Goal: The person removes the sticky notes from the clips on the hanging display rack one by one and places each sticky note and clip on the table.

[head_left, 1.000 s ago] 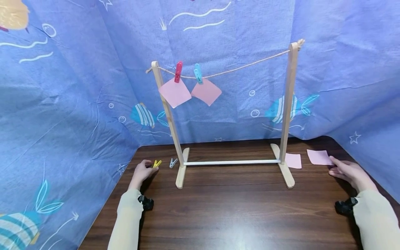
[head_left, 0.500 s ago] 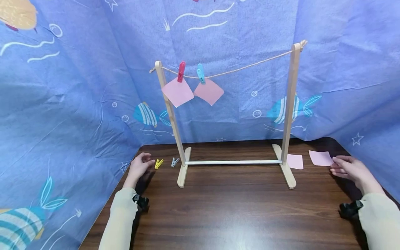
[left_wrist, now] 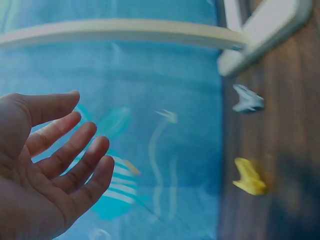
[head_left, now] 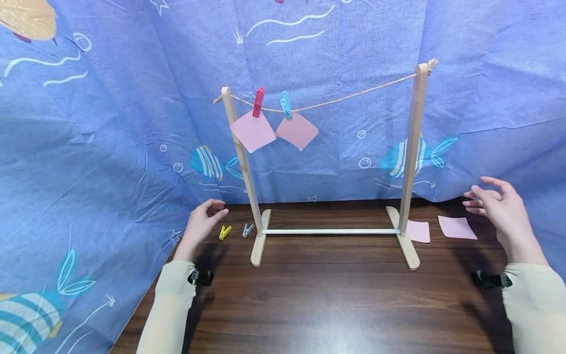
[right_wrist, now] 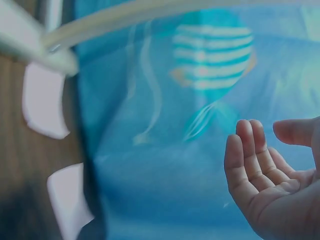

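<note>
My left hand (head_left: 201, 225) hovers above the table's left side with loosely bent fingers and holds nothing. Just to its right a yellow clothespin (head_left: 224, 232) lies on the wood, and a pale grey clothespin (head_left: 247, 229) lies beyond it; both also show in the left wrist view. Over on the right, my right hand (head_left: 506, 211) is raised, thumb and fingers apart, with nothing in it. Below and left of it is a pink paper square (head_left: 457, 227). A second pink paper (head_left: 418, 231) lies beside the rack's right foot, partly behind it.
A wooden rack (head_left: 414, 142) stands at the back with a sagging string (head_left: 353, 94). A red clothespin (head_left: 258, 102) and a blue clothespin (head_left: 286, 104) each hold a pink paper on it. Blue fish-print cloth (head_left: 345, 162) hangs behind the brown table (head_left: 309, 290).
Both hands have lifted off the table. The left one moved away from the yellow clothespin, which turned slightly; the right one let go of the pink paper and rose.
</note>
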Action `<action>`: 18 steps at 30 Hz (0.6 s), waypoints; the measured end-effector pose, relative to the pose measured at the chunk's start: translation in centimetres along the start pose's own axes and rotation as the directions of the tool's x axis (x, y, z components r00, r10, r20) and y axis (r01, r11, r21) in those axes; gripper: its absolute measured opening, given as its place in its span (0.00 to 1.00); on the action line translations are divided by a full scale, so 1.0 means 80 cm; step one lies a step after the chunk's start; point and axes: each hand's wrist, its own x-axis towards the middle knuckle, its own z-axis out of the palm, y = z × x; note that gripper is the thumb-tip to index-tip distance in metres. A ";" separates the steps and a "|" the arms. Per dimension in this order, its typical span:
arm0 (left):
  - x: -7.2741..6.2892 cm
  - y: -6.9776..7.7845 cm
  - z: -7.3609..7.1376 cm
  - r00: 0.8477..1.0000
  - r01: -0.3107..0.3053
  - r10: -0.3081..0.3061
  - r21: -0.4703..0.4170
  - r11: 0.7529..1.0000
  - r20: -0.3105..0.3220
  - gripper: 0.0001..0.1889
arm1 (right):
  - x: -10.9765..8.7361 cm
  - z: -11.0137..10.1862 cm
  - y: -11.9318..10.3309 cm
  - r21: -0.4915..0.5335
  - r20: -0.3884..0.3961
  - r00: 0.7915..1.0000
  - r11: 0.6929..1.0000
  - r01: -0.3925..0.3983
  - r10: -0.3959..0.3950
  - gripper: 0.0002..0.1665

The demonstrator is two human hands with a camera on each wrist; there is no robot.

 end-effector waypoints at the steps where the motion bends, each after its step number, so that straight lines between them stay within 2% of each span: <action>1: 0.000 0.007 -0.003 1.000 -0.013 0.013 -0.002 1.000 -0.005 0.18 | -0.001 0.007 -0.006 0.012 -0.005 1.000 0.999 0.030 -0.030 0.17; 4: -0.002 0.031 -0.010 0.999 -0.047 0.046 -0.016 0.999 -0.026 0.18 | -0.005 0.028 -0.023 0.007 -0.016 0.993 0.993 0.114 -0.114 0.17; 9: -0.009 0.067 -0.020 0.992 -0.109 0.105 -0.073 0.991 -0.065 0.16 | -0.010 0.059 -0.040 0.004 0.016 0.975 0.975 0.222 -0.222 0.14; 12: -0.012 0.086 -0.023 0.987 -0.155 0.149 -0.099 0.983 -0.065 0.16 | -0.015 0.073 -0.044 -0.009 0.037 0.969 0.969 0.245 -0.245 0.13; 16: -0.009 0.104 -0.023 0.978 -0.206 0.203 -0.098 0.974 -0.039 0.16 | -0.018 0.092 -0.047 -0.111 0.065 0.967 0.962 0.251 -0.245 0.12; 18: -0.006 0.113 -0.023 0.974 -0.228 0.226 -0.095 0.969 -0.032 0.16 | -0.017 0.104 -0.049 -0.183 0.082 0.965 0.948 0.260 -0.249 0.11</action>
